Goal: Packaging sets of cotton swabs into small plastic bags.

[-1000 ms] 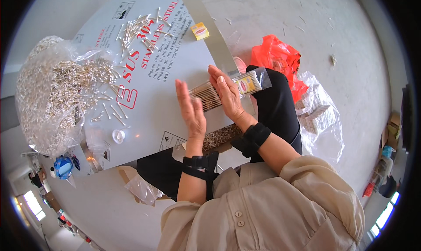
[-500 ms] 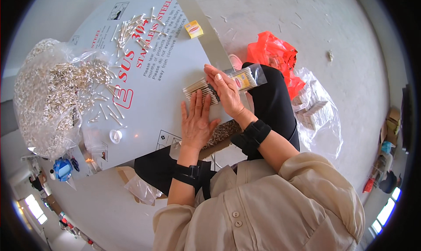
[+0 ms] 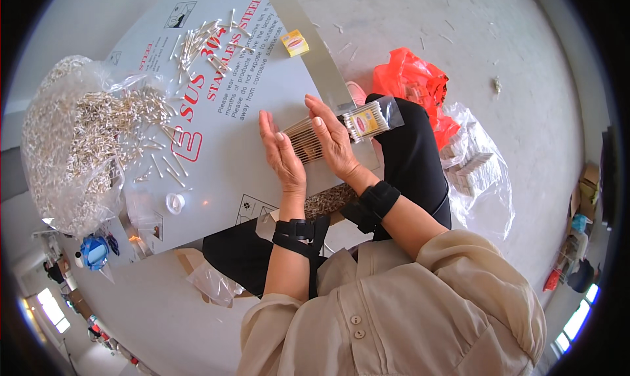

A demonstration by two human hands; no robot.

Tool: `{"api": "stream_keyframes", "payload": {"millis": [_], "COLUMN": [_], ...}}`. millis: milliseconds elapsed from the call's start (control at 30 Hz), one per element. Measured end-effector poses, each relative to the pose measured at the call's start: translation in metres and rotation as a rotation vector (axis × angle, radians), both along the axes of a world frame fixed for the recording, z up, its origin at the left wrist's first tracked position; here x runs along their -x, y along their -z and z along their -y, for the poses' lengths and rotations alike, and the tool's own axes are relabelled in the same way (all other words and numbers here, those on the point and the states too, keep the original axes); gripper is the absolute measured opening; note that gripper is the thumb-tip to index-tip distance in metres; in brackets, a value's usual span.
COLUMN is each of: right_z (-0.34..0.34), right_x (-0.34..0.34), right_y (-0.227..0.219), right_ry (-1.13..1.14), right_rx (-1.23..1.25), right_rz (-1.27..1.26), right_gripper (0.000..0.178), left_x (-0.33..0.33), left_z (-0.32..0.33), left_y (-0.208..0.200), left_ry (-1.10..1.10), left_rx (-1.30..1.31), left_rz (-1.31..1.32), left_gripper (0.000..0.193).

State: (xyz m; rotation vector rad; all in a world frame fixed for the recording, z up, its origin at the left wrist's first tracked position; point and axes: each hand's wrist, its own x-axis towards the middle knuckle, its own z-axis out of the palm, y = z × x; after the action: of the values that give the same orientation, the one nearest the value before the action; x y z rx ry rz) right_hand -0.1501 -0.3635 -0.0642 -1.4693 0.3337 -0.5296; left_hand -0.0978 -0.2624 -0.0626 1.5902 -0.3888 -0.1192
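A row of cotton swabs (image 3: 303, 141) lies at the edge of the counter (image 3: 216, 185). At its left end the left hand (image 3: 283, 155) stands on edge, fingers straight and together; the right hand (image 3: 333, 138) is likewise flat, across its right part, gripping nothing. Right of the row is a clear packet (image 3: 367, 122) with a yellow label. A small yellow box (image 3: 294, 43) sits beyond the row, and a large swab-filled bag (image 3: 65, 139) well to its left.
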Motion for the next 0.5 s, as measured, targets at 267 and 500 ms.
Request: {"api": "stream_keyframes", "payload": {"millis": [267,500], "right_z": [0.003,0.004], "right_x": [0.0,0.0], "right_y": [0.006,-0.001], "right_ry": [0.029,0.012], "right_rx": [-0.121,-0.168], "right_rz": [0.017,-0.014], "right_gripper": [0.047,0.046], "left_x": [-0.002,0.014], "left_z": [-0.03,-0.035], "left_y": [-0.007,-0.013], "left_ry": [0.071,0.24], "left_rx": [-0.53,-1.145], "left_rz": [0.322,0.564], "left_gripper": [0.062,0.069]}}
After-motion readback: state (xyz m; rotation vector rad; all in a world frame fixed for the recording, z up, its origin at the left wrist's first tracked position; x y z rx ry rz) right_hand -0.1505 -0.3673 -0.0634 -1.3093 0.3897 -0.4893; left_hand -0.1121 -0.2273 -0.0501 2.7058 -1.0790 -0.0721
